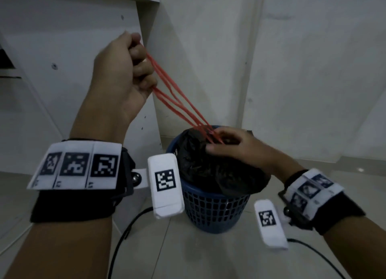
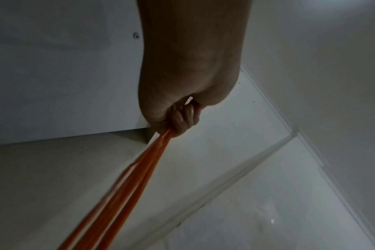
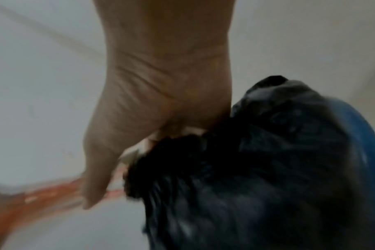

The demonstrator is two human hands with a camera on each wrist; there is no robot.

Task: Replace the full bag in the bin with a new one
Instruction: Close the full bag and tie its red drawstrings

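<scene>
Left grip [image 1: 125, 69] fisted high, right grip [image 1: 231, 145] low.

A white wall [image 1: 313, 69] with scuffs and faint marks fills the back of the room, and a vertical seam runs down it right of centre. On the left stands a white cabinet panel [image 1: 73, 59] dotted with small screw holes, its narrow edge facing the corner. The floor [image 1: 198, 255] is laid with pale glossy tiles that catch a small glint of light, and the light overall is dim and greyish.
</scene>
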